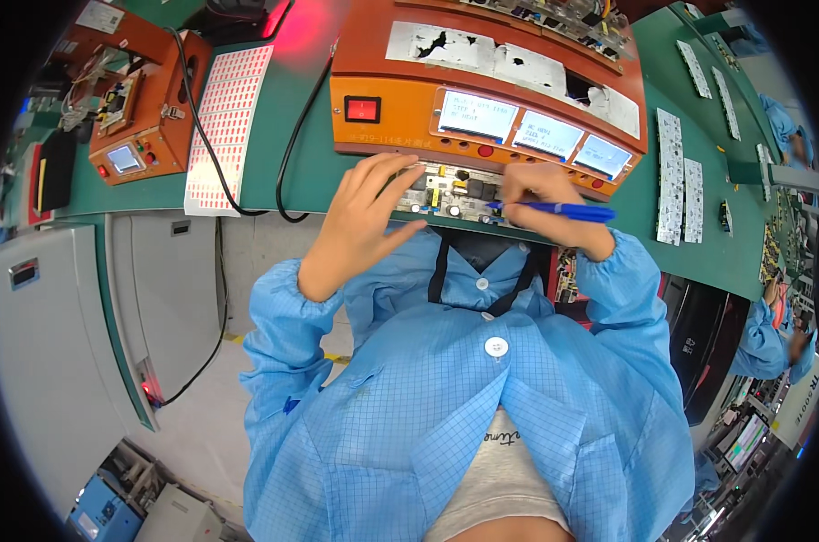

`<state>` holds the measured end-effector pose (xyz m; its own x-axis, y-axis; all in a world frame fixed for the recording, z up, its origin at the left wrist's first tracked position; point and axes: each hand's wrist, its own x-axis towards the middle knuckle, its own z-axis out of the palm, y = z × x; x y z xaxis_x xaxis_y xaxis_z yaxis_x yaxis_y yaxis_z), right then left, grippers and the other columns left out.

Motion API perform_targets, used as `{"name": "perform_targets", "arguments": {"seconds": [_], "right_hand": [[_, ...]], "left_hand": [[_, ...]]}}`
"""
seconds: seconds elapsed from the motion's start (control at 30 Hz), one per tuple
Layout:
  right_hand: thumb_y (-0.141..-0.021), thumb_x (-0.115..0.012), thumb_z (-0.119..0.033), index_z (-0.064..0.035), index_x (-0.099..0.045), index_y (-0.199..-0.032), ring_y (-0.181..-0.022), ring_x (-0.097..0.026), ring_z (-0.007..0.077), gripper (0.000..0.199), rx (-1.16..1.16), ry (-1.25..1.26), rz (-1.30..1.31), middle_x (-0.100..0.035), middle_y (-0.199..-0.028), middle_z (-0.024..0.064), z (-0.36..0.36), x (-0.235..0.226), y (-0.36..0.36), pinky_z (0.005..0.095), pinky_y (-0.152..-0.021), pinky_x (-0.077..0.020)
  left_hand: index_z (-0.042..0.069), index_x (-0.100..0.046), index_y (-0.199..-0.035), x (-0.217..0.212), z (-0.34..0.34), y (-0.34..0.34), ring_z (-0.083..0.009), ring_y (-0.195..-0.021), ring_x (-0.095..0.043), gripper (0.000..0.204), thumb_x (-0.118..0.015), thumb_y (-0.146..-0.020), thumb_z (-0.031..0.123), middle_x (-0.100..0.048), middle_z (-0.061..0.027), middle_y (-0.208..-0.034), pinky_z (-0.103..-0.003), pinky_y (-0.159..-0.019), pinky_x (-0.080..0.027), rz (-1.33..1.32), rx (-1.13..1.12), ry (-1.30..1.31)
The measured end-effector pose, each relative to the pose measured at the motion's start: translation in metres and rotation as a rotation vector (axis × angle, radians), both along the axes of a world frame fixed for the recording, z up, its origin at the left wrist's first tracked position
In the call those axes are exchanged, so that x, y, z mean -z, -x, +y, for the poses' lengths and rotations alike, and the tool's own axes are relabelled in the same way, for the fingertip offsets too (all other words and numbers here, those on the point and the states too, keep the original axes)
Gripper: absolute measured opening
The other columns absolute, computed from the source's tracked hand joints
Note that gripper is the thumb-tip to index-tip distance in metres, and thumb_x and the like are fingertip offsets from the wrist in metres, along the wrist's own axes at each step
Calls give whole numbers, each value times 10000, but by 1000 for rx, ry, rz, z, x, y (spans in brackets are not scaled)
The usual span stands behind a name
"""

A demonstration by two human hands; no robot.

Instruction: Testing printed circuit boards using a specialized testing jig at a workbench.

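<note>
The circuit board (450,191) lies flat at the near edge of the green bench (310,117), directly in front of the orange test console (482,90) and partly tucked under its front lip. It carries small dark components, round capacitors and a yellow part. The left end of the board is pinned by the left hand (364,217), whose fingers are spread, with the fingertips (407,168) resting on the board's far left edge; nothing is gripped, the board is only steadied. A blue pen (554,210) is clamped in the right hand (540,194), fingers closed round its barrel, and its tip appears to touch the board near the right half, though the exact contact spot is hidden by the fingers.

For a clean mark, the board is best kept pressed flat by the left hand so it cannot slide toward the console, and the pen is best kept on bare board surface, clear of component leads. Light pressure is judged sufficient; a heavy stroke could bend small parts.

Three lit display panels (540,135) and a red rocker switch (362,109) are set in the console's front. To the left a sheet of red labels (227,126) lies beside a smaller orange tester (143,113), and a black cable (287,158) runs between them. White strip boards (669,176) are laid out on the right.
</note>
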<state>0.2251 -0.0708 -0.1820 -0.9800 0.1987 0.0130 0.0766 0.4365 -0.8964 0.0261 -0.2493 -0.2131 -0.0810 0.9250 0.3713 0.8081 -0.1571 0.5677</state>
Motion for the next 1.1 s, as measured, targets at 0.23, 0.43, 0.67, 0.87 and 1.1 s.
{"name": "perform_targets", "arguments": {"seconds": [0.23, 0.43, 0.67, 0.87, 1.1], "right_hand": [[-686, -589, -118, -1, -460, -647, -585, -475, 184, 179, 120, -15, -198, -478, -612, 90, 18, -2, -42, 310, -539, -356], [-665, -584, -107, -8, -466, -657, -613, -522, 283, 155, -14, -279, -11, -520, -625, 123, 13, 6, -43, 362, -564, -399], [-695, -612, -103, -18, -466, -651, -599, -508, 235, 174, 86, -20, -38, -501, -607, 86, 17, 9, -59, 342, -577, -394], [-772, -619, -116, -41, -450, -671, -557, -426, 150, 210, 371, 148, 393, -462, -593, 44, 16, 13, -94, 301, -556, -352], [-781, -604, -136, -54, -415, -705, -565, -409, 142, 220, 848, 144, 574, -398, -588, 34, 3, 21, -147, 290, -558, -327]], "left_hand": [[36, -550, -1109, 6, 6, 11, -285, -1024, -493, 574, -773, -585, 101, -521, -96, -1085, -374, -872, -419, -7, 66, 48], [31, -545, -1109, 1, 10, 8, -293, -1009, -489, 622, -796, -547, 113, -508, -101, -1077, -379, -864, -429, 34, 87, 88], [14, -544, -1089, 2, 7, 1, -290, -1039, -495, 608, -799, -548, 127, -517, -107, -1103, -376, -879, -432, 24, 44, 105], [-1, -572, -1022, 13, -8, 1, -306, -1046, -555, 508, -787, -574, 105, -576, -127, -1112, -372, -862, -478, 102, 62, -39], [2, -594, -995, -10, -59, 7, -294, -975, -602, 535, -826, -521, 91, -616, -125, -1024, -388, -802, -516, 496, 0, -421]]}}
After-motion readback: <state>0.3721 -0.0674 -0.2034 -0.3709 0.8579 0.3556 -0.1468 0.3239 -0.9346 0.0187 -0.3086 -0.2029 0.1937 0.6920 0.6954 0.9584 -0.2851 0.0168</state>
